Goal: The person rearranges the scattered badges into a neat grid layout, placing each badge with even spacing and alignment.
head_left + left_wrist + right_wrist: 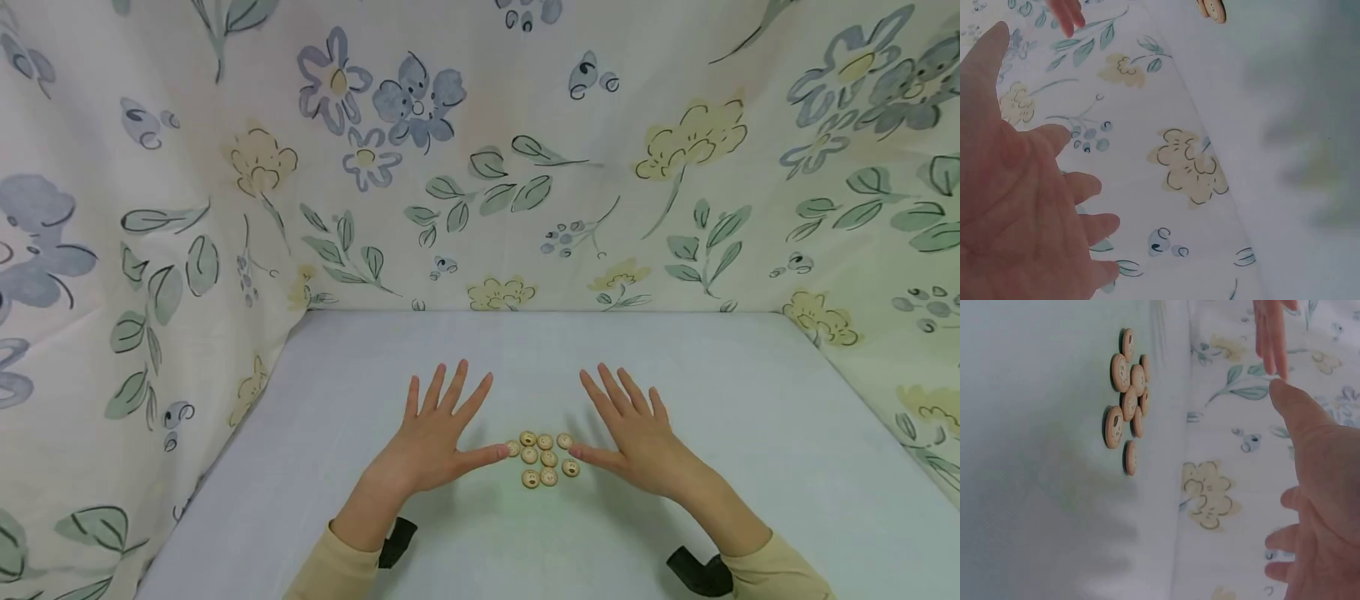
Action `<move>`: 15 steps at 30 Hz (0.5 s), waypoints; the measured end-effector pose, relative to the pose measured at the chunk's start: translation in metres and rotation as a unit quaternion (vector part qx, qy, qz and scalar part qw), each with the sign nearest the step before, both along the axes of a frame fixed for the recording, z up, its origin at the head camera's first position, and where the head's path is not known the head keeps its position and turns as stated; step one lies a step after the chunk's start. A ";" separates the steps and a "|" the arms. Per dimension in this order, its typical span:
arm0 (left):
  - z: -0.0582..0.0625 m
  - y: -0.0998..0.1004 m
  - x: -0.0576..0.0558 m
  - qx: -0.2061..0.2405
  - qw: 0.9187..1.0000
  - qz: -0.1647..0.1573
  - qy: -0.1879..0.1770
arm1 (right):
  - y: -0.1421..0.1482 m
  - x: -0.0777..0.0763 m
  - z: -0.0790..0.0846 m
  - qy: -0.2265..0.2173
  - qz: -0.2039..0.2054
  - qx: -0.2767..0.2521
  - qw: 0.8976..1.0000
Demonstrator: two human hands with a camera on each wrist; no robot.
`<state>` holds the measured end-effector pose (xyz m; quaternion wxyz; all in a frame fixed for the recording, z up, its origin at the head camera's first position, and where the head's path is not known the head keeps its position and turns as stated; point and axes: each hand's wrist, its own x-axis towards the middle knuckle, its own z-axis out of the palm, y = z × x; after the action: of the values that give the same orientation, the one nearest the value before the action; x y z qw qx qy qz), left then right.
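Observation:
Several round wooden buttons (pixel 549 458) with dark markings lie in a loose cluster on the white table. The right wrist view shows the same wooden buttons (pixel 1120 373) lying flat, with a gap between them and the hand. My left hand (pixel 435 446) hovers above the table to the left of the cluster, fingers spread and straight. On the other side my right hand (pixel 645 446) hovers likewise, its fingers spread. Both thumbs point inward over the cluster's edges. Neither hand holds anything.
A white tabletop (pixel 360 358) spreads under the hands. Floral cloth (pixel 480 233) hangs behind it and along both sides. A black strap (pixel 397 542) is at the left wrist, and a black piece (pixel 701 572) at the right.

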<state>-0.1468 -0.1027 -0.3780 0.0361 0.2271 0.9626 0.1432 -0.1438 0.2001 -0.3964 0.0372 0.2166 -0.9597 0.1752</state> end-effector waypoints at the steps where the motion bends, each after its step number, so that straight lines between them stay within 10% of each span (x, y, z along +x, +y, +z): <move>1: 0.000 0.000 0.000 0.004 1.000 -0.003 0.001 | 0.000 -0.001 0.000 0.002 0.006 -0.006 1.000; 15: -0.009 0.006 -0.002 0.149 0.988 -0.019 -0.034 | -0.001 -0.009 -0.010 -0.017 0.029 -0.127 0.991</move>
<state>-0.1492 -0.0964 -0.3868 0.0376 0.2436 0.9242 0.2919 -0.1525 0.1989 -0.4064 0.0425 0.2351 -0.9233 0.3006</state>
